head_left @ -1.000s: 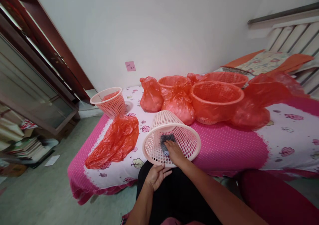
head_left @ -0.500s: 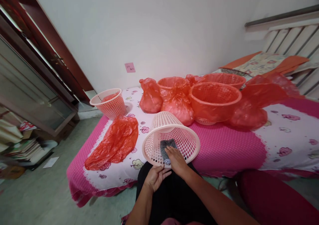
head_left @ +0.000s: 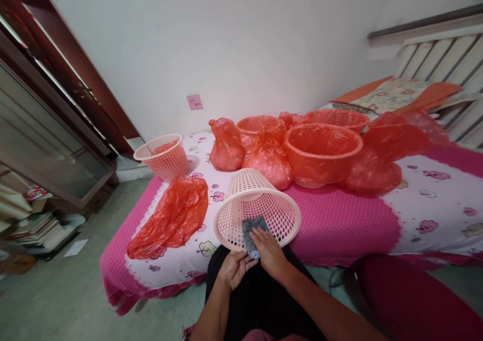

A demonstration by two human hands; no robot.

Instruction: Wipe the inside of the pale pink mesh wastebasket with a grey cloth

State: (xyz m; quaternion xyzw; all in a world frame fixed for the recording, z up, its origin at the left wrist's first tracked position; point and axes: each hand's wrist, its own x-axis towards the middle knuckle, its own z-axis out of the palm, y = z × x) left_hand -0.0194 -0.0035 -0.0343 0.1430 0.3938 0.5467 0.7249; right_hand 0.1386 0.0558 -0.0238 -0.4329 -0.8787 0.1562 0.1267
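A light pink plastic wastebasket (head_left: 247, 181) with a mesh of holes lies on its side at the front of the bed, its mouth towards me. My left hand (head_left: 234, 269) grips the lower edge of its rim, the thumb and fingers closed about it. Inside the mouth, a folded grey cloth (head_left: 250, 228) lies against the lower wall. My right hand (head_left: 268, 250) is pressed over this cloth, fingers on top of it. The cloth's near end hangs over the rim by my left fingers.
A crumpled red plastic bag (head_left: 171, 218) lies left of the wastebasket. Behind it stands another pink basket (head_left: 168, 162). Filled red bags (head_left: 267, 165) and a red-lined basket (head_left: 324, 152) stand along the bed (head_left: 343, 220). A dark red seat (head_left: 411, 295) is at lower right.
My right hand has drawn the grey cloth a little towards me, down to the rim. My left hand keeps its hold on the wastebasket. The view has shifted slightly.
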